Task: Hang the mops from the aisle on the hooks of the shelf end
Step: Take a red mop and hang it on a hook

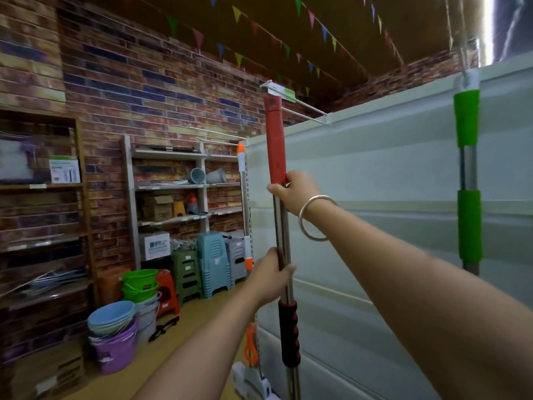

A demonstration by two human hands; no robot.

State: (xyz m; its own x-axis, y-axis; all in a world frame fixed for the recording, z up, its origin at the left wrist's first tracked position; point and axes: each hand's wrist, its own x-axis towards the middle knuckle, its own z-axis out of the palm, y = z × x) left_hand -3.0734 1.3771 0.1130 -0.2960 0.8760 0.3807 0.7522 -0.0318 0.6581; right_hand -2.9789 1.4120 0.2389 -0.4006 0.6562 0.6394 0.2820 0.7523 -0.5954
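Note:
I hold a red-handled mop [275,145] upright against the pale shelf-end panel [375,174]. Its red top end reaches the white wire hook [300,103] that sticks out from the panel's upper edge. My right hand [294,194] grips the pole at the bottom of the red sleeve. My left hand [272,277] grips the steel pole lower down, above a dark red grip. A green-handled mop [467,168] hangs at the right of the panel. An orange-and-white mop [244,203] hangs at the panel's left edge. All the mop heads are out of sight.
Stacked buckets [115,327] and plastic stools [212,264] stand on the floor at the left. Behind them, shelving [170,186] lines the brick wall. A white and orange object [253,373] lies low by the panel's foot.

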